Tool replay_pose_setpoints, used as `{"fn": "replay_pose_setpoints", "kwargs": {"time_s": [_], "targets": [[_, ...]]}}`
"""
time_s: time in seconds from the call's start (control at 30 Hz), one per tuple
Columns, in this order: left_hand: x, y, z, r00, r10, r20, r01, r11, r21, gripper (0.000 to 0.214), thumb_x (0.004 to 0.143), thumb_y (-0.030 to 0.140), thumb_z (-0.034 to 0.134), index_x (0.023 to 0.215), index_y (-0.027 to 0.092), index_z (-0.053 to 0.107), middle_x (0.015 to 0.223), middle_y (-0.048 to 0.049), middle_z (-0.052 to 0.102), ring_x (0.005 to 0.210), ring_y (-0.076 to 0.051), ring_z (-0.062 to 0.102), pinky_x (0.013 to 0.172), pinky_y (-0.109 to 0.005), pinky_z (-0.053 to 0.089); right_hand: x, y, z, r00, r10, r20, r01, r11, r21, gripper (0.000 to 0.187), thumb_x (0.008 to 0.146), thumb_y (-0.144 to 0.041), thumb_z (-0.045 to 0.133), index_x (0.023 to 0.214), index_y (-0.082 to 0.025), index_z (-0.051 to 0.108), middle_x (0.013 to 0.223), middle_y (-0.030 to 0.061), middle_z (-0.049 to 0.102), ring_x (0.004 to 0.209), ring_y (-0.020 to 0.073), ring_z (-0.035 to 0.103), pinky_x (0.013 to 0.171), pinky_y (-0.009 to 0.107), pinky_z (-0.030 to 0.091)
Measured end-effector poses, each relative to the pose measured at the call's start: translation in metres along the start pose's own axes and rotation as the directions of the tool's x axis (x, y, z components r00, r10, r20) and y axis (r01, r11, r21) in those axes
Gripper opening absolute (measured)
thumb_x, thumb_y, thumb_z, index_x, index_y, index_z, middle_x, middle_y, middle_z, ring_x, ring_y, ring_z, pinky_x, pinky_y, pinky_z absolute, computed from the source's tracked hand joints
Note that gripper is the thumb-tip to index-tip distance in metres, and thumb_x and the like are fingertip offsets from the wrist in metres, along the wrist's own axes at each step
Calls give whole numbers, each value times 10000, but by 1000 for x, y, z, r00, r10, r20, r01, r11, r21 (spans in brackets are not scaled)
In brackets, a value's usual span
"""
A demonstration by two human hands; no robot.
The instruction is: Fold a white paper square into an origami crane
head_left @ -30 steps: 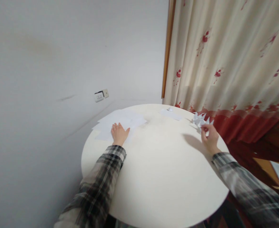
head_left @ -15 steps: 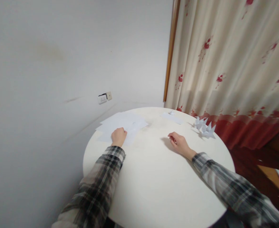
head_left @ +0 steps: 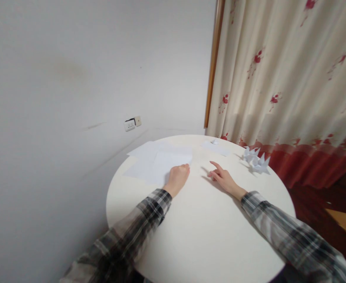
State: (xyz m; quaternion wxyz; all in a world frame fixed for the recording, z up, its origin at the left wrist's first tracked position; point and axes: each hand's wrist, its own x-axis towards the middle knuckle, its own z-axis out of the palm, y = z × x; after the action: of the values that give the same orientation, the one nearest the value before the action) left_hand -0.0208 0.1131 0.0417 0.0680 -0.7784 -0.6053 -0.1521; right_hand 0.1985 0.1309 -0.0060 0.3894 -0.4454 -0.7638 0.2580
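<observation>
A round white table (head_left: 202, 236) fills the lower middle of the head view. My left hand (head_left: 178, 177) is closed on the near corner of a white paper sheet (head_left: 168, 161), which lies partly over a loose pile of white sheets (head_left: 143, 159) at the table's far left. My right hand (head_left: 221, 177) rests on the table just right of that sheet, its forefinger stretched out and nothing in it. Several folded white paper cranes (head_left: 257, 162) stand at the far right edge, apart from both hands.
A small paper scrap (head_left: 213, 142) and a flat white piece (head_left: 217, 148) lie at the table's far side. A white wall with a socket (head_left: 131, 124) is behind. A cream curtain with red flowers (head_left: 282, 86) hangs at the right.
My right hand left the cranes and came to the table's middle. My left hand closed on a sheet and drew it rightwards off the pile.
</observation>
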Motion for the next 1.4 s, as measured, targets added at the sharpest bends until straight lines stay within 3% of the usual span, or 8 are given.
{"fn": "replay_pose_setpoints", "kwargs": {"time_s": [0.1, 0.23, 0.4, 0.53, 0.67, 1.03, 1.17, 1.4], "targets": [[-17, 41, 5, 986, 151, 77, -146, 987, -69, 261, 896, 250, 389, 934, 145, 625, 845, -111, 679, 772, -219, 649, 673, -295, 463, 3, 3, 3, 995, 97, 13, -98, 976, 197, 573, 865, -486, 355, 1355, -194, 303, 837, 54, 665, 650, 149, 596, 654, 289, 484], [-38, 67, 4, 947, 293, 133, -254, 934, -249, 292, 899, 314, 396, 942, 164, 642, 832, -89, 693, 773, -209, 653, 687, -285, 473, 9, 11, 5, 989, 132, -71, -114, 969, 217, 453, 816, -512, 445, 1087, -181, 594, 956, 81, 653, 841, 186, 609, 751, 312, 476], [-35, 54, -7, 752, 652, 94, -425, 589, -687, 363, 921, 391, 350, 1096, 204, 607, 1079, -28, 656, 981, -145, 603, 871, -231, 432, 12, 19, -3, 987, 163, 15, -163, 975, 150, 299, 687, -404, 630, 856, -163, 681, 891, 65, 685, 821, 202, 614, 783, 323, 463], [-16, 24, 11, 912, 409, -24, -358, 766, -535, 441, 914, 392, 347, 1273, 155, 448, 1320, -84, 478, 1219, -161, 427, 1045, -290, 280, 9, 20, -11, 984, 86, 157, -104, 988, 114, 292, 673, -365, 650, 892, -174, 685, 886, 40, 694, 816, 199, 619, 790, 323, 459], [-7, 3, 43, 899, 380, 217, -317, 908, -275, 617, 877, 508, 350, 1357, 123, 312, 1453, -155, 220, 1351, -261, 174, 1071, -428, 184, 7, 17, -10, 996, 21, 85, -20, 1000, -16, 283, 669, -336, 662, 923, -211, 673, 973, 30, 678, 911, 209, 602, 865, 344, 427], [-31, 25, 46, 835, 517, 191, -464, 846, -261, 667, 872, 573, 281, 1378, 139, 257, 1467, -153, 176, 1361, -271, 116, 1077, -421, 127, 14, 38, -14, 959, 253, -129, -254, 967, 3, 869, 620, -313, 682, 1347, -143, 237, 900, 63, 650, 751, 194, 594, 685, 313, 458], [-41, 37, 40, 767, 609, 202, -540, 782, -310, 612, 893, 526, 278, 1387, 169, 232, 1477, -113, 167, 1365, -242, 112, 1086, -406, 106, 12, 35, -12, 961, 233, -149, -237, 971, -11, 778, 622, -304, 665, 1289, -136, 301, 831, 40, 636, 713, 177, 572, 675, 294, 444], [-82, 75, 21, 548, 827, 125, -714, 540, -445, 621, 900, 483, 318, 1396, 126, 209, 1468, -111, 200, 1366, -218, 119, 1102, -379, 98, 14, 35, -8, 954, 221, -201, -241, 968, -77, 622, 602, -233, 641, 1173, -148, 410, 742, 1, 614, 674, 167, 551, 686, 292, 427]]}}
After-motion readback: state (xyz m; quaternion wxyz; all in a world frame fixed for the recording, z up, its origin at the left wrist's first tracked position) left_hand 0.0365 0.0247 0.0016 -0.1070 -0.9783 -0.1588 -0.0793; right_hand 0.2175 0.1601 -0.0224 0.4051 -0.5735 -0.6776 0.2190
